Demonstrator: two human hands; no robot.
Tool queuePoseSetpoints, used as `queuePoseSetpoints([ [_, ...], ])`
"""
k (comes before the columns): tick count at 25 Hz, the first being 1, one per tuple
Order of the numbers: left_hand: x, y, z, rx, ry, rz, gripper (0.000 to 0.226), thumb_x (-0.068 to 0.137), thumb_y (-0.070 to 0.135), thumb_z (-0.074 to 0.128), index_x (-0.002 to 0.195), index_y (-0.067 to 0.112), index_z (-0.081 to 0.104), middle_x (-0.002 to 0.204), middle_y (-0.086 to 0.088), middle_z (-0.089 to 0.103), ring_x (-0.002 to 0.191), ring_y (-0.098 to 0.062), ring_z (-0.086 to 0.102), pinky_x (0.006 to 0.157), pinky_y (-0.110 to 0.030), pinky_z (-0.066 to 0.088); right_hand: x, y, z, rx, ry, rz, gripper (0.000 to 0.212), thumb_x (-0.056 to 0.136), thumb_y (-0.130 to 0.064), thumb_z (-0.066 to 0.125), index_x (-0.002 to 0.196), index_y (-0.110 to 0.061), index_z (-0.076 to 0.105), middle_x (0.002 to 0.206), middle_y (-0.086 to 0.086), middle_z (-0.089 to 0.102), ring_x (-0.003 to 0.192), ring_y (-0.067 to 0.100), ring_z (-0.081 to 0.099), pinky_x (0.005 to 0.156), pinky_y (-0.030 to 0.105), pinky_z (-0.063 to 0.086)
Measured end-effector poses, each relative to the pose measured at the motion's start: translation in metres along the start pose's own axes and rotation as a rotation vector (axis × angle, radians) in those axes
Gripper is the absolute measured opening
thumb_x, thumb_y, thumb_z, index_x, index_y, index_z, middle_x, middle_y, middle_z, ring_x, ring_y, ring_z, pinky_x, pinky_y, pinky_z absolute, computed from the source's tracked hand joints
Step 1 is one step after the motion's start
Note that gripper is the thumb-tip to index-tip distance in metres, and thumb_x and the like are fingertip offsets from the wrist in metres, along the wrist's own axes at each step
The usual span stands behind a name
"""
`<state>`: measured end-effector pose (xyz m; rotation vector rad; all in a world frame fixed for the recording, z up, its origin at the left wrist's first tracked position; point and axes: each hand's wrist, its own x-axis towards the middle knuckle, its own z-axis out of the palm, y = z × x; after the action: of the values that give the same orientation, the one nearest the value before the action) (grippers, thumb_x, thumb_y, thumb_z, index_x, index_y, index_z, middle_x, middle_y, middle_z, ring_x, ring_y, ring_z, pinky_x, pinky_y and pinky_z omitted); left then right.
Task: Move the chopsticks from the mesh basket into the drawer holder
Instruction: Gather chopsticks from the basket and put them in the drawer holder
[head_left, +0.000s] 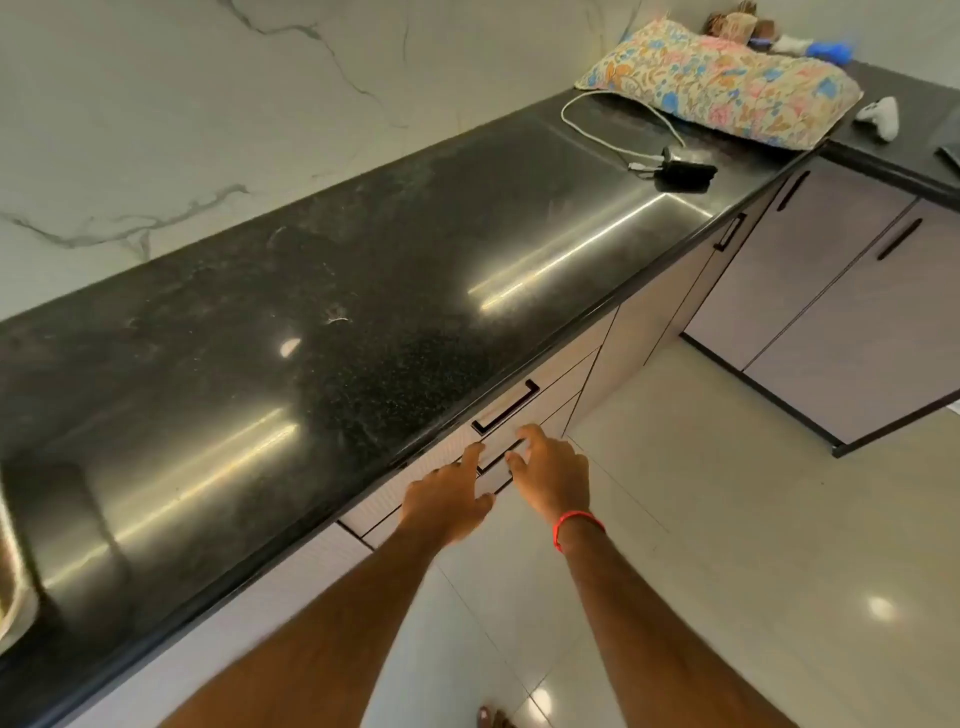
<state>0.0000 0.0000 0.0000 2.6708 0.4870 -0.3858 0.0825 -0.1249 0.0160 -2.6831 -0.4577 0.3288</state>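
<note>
Head view: left hand (451, 503) and right hand (551, 475) are hovering, fingers spread wide and holding nothing, at the second drawer handle (500, 457) beneath the black countertop (311, 291).

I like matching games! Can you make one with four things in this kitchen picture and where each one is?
Things:
1. flowery pillow
2. red thread band
3. white cable
4. top drawer handle

Places:
A. under the counter edge, just above both hands
B. far end of the counter, by the wall
C. on the right wrist
D. looped on the counter, in front of the pillow

Pairs: 1-B, 2-C, 3-D, 4-A
</note>
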Motion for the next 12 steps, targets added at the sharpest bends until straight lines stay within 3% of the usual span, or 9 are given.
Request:
queuePoseSetpoints([
  [3, 0.035, -0.007, 0.015, -0.023, -0.085, -0.04, 0.079, 0.094, 0.056, 0.051, 0.153, 0.041, 0.0, 0.137, -0.004, 0.064, 0.121, -0.027, 0.062, 0.103, -0.051, 0.047, 0.04, 0.009, 0.015, -0.017, -0.05, -0.016, 0.046, 0.097, -0.038, 0.055, 0.139, -0.023, 0.049, 0.123, 0.006, 0.069, 0.118, 0.028, 0.059, 0.095, 0.044, 0.049],
  [7, 0.065, -0.012, 0.029, 0.051, -0.143, -0.116, 0.086, 0.096, 0.058, 0.048, 0.153, 0.044, -0.015, 0.14, -0.006, 0.06, 0.116, -0.027, 0.062, 0.096, -0.045, 0.047, 0.074, 0.013, 0.035, -0.143, -0.197, -0.062, 0.055, 0.098, -0.034, 0.053, 0.149, -0.028, 0.032, 0.124, 0.011, 0.064, 0.121, 0.033, 0.053, 0.093, 0.046, 0.049],
  [10, 0.083, -0.015, 0.037, 0.062, -0.096, -0.127, 0.087, 0.095, 0.057, 0.051, 0.153, 0.047, -0.013, 0.147, -0.011, 0.054, 0.13, -0.034, 0.055, 0.101, -0.049, 0.047, 0.087, 0.015, 0.049, -0.224, -0.275, -0.066, 0.066, 0.094, -0.028, 0.056, 0.15, -0.036, 0.021, 0.14, 0.011, 0.052, 0.132, 0.036, 0.043, 0.102, 0.051, 0.041],
  [12, 0.09, -0.016, 0.041, 0.056, -0.044, -0.12, 0.081, 0.095, 0.054, 0.054, 0.153, 0.047, -0.002, 0.15, -0.012, 0.051, 0.134, -0.035, 0.052, 0.102, -0.049, 0.047, 0.086, 0.021, 0.056, -0.281, -0.253, -0.067, 0.073, 0.091, -0.025, 0.06, 0.148, -0.041, 0.018, 0.142, 0.012, 0.047, 0.134, 0.036, 0.039, 0.105, 0.052, 0.037],
])
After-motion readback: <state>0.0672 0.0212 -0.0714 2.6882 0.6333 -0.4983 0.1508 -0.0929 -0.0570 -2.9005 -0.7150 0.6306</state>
